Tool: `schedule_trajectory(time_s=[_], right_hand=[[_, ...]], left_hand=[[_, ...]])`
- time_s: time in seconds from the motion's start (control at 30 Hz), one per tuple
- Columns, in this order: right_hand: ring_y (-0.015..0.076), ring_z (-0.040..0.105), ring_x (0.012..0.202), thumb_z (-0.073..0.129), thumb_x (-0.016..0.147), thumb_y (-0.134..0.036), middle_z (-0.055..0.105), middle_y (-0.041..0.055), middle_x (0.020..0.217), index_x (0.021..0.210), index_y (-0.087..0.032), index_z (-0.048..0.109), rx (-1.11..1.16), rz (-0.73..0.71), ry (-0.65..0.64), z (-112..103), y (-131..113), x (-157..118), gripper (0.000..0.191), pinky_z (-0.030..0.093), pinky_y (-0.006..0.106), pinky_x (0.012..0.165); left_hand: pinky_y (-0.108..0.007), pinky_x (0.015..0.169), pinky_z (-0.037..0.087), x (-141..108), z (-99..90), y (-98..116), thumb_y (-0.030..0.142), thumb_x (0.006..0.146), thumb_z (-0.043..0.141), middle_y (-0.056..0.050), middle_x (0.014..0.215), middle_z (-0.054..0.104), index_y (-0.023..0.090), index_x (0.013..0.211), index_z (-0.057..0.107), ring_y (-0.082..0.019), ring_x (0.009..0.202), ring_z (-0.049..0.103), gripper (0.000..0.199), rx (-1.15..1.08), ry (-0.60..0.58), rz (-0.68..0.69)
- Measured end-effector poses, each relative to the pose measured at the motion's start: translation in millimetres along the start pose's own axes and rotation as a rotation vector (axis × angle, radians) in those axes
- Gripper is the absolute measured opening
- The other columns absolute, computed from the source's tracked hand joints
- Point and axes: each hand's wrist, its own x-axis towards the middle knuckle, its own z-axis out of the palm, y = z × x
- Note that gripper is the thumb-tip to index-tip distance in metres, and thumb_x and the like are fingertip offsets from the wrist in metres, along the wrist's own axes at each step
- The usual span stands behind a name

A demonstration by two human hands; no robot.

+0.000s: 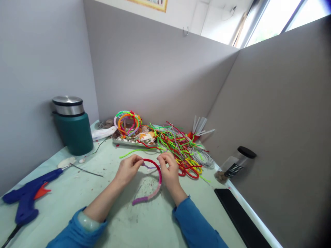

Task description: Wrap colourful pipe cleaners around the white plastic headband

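A curved band (pixel 159 179) wrapped in fuzzy pipe cleaner runs from red through pink to a purple free end, low over the table. My left hand (pixel 129 169) is closed in a pinch on its red end. From there a thin purple pipe cleaner (pixel 150 167) stretches across the inside of the curve toward my right hand (pixel 169 169). That hand is also closed, thumb and fingers pinched together beside the band; the strand's far end is hidden by its fingers.
A metal tray (pixel 134 143) of shell-like pieces holds colourful rings (pixel 128 124). Right of it lies a heap of pipe cleaners (pixel 176 141). At left are a blue glue gun (pixel 28 198) and a green flask (pixel 73 132). A clear jar (pixel 235 163) and black slab (pixel 238 217) sit right.
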Motion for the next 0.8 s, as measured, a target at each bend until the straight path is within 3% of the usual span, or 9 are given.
schedule_trajectory(time_s=[0.13, 0.33, 0.63, 0.8], right_hand=[[0.0214, 0.046, 0.096, 0.055, 0.081, -0.025, 0.055, 0.0073, 0.102, 0.079, -0.02, 0.065, -0.246, -0.261, -0.125, 0, -11, -6, 0.011, 0.034, 0.039, 0.084], [0.027, 0.037, 0.111, 0.064, 0.072, -0.024, 0.049, 0.0085, 0.119, 0.083, -0.021, 0.065, -0.507, -0.372, -0.247, 4, -15, -10, 0.011, 0.028, 0.047, 0.09], [0.0239, 0.039, 0.107, 0.055, 0.076, -0.017, 0.049, 0.0053, 0.116, 0.076, -0.022, 0.064, -0.441, -0.412, -0.274, 10, -25, -15, 0.009, 0.03, 0.044, 0.089], [0.0207, 0.046, 0.097, 0.052, 0.079, -0.019, 0.055, 0.0062, 0.102, 0.078, -0.02, 0.062, -0.308, -0.335, -0.23, 12, -25, -17, 0.01, 0.033, 0.039, 0.084]], left_hand=[[-0.025, 0.062, 0.042, 1, 0.0, 1, 0.036, 0.073, 0.051, -0.002, 0.067, 0.065, 0.016, 0.072, 0.061, -0.015, 0.064, 0.058, 0.023, -0.075, 0.019, 0.006], [-0.025, 0.061, 0.044, 1, 0.7, 3, 0.035, 0.07, 0.056, -0.001, 0.066, 0.064, 0.016, 0.071, 0.059, -0.015, 0.063, 0.058, 0.02, -0.186, 0.013, -0.014], [-0.024, 0.06, 0.044, 3, -1.1, -3, 0.037, 0.07, 0.057, -0.001, 0.066, 0.063, 0.015, 0.072, 0.061, -0.014, 0.063, 0.057, 0.022, -0.191, 0.008, -0.002], [-0.024, 0.06, 0.043, 3, -2.4, -1, 0.035, 0.069, 0.058, -0.003, 0.07, 0.066, 0.015, 0.073, 0.065, -0.015, 0.064, 0.057, 0.022, -0.222, -0.062, -0.032]])
